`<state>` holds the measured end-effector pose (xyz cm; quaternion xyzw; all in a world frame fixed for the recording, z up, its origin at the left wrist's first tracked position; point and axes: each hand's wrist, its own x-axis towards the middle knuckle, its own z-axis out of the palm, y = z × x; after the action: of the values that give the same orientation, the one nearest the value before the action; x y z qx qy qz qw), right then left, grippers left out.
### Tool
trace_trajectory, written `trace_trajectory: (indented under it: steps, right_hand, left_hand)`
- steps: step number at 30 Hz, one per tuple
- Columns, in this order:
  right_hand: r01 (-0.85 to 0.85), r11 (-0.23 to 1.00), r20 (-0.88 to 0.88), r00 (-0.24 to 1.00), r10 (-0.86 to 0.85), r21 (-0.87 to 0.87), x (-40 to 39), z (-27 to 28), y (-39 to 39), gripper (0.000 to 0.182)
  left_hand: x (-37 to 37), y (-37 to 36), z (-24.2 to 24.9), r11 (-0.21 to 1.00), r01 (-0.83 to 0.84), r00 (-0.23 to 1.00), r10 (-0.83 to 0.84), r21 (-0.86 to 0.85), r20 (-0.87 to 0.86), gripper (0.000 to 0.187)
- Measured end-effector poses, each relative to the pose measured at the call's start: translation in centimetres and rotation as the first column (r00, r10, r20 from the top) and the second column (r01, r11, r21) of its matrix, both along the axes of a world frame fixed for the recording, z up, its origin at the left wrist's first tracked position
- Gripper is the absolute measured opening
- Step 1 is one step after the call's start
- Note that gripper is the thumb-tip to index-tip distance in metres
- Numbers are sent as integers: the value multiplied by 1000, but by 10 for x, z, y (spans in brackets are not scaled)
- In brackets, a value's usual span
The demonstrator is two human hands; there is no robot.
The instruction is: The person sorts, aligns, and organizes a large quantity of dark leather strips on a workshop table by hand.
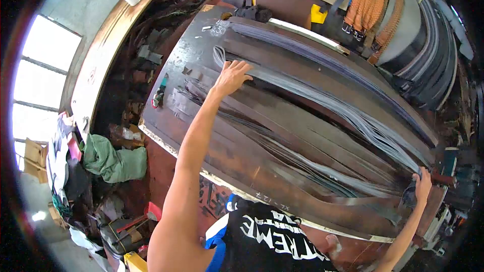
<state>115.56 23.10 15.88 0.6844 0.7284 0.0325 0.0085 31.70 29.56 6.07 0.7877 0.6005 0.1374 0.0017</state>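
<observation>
A long bundle of thin grey strips (322, 98) runs across the dark work table (201, 35), curling into a loop at its left end. My left hand (233, 76) lies over the bundle near that loop, fingers stretched and thumb apart. At the far right end my right hand (422, 185) has its fingers closed around the ends of the grey strips, beside a dark scrap of cloth or leather (409, 195). Behind the bundle lies a row of purplish-grey strips (327, 53). Nearer my body are darker loose strips (282, 146).
A small green-and-black hand tool (160, 91) rests at the table's left edge. Braided tan belts (370, 0) and dark straps (433, 55) hang at the back right. Green cloth (113, 158) lies at left, near a long wooden bench (96, 65).
</observation>
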Motion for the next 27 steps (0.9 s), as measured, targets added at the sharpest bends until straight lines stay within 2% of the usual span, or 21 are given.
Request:
trace_trajectory:
  steps: [1, 3, 6, 11, 12, 14, 17, 19, 20, 22, 23, 25, 27]
  right_hand:
    - [32, 997, -22, 999, -33, -65, -2, -4, 6, 35]
    - [-7, 994, 13, 1000, 9, -114, -1, -10, 18, 34]
    - [1, 999, -3, 1000, -1, -41, -3, -22, 19, 32]
    - [-35, 999, 5, 999, 35, -23, 5, -34, 23, 32]
    - [-31, 998, 13, 999, 32, -61, 1, -30, 22, 32]
    - [-29, 995, 20, 999, 31, -97, 1, -27, 22, 32]
    - [18, 999, -5, 1000, -19, -51, 11, -34, 15, 32]
    - [16, 999, -85, 996, -14, 28, 14, -38, 11, 32]
    - [23, 999, -82, 996, -21, 30, 16, -40, 11, 32]
    - [-4, 996, -34, 999, 1, -90, -11, -32, 19, 33]
    - [6, 996, -34, 999, -9, -87, -15, -32, 20, 33]
    - [-8, 992, -37, 999, 3, -123, -23, -40, 24, 34]
    - [-10, 995, -32, 999, 6, -103, -18, -49, 27, 34]
  left_hand:
    - [-1, 1, -3, 1000, -7, 1000, 7, -5, -2, 39]
    - [-1, -2, -6, 999, -46, 994, 48, 18, -100, 37]
    - [-5, -7, -2, 999, -44, 998, 43, -4, -39, 35]
    - [-5, -4, -1, 998, -55, 998, 55, -25, -6, 31]
    - [-2, -4, -1, 998, -54, 999, 53, -27, -7, 31]
    - [6, -6, -4, 999, -37, 999, 37, 11, -19, 31]
    - [22, -17, 14, 996, -72, 997, 73, 55, -19, 32]
    - [21, -19, 12, 993, -77, 997, 76, 84, 22, 32]
    - [19, -19, 12, 991, -114, 993, 114, 70, 14, 32]
    - [13, -17, 14, 986, -156, 987, 158, 61, -25, 31]
    - [11, -16, 12, 987, -146, 989, 148, 64, -25, 31]
    - [7, -14, 9, 988, -145, 989, 143, -44, -44, 31]
    - [8, -21, 10, 991, -133, 989, 131, -32, -74, 32]
